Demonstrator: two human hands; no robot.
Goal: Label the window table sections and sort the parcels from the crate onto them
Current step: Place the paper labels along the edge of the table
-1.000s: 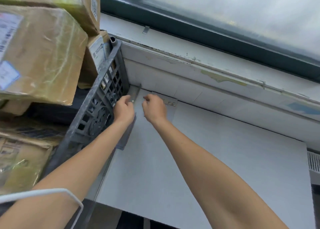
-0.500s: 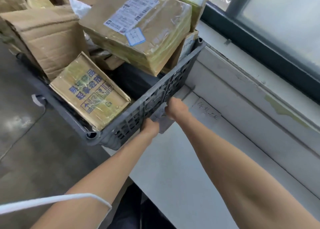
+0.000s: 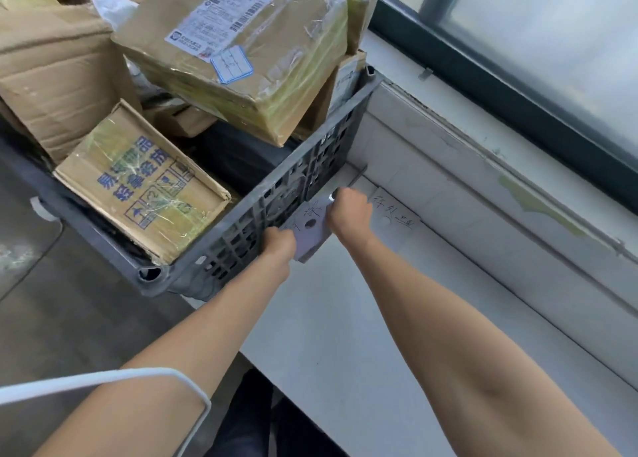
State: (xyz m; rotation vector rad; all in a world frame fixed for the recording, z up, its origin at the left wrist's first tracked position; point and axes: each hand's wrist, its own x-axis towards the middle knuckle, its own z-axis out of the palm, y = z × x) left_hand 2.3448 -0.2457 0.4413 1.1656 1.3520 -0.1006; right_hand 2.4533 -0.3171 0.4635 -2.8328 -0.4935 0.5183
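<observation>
Labelling is in hand: the left hand and right hand both pinch a handwritten paper label beside the parcel-filled crate, which next wants laying on the window table.

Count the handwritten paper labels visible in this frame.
2. One label lies flat on the table against the wall ledge, right of the right hand. The other label is held between both hands beside the crate; the left hand partly covers it. More may be hidden.
</observation>
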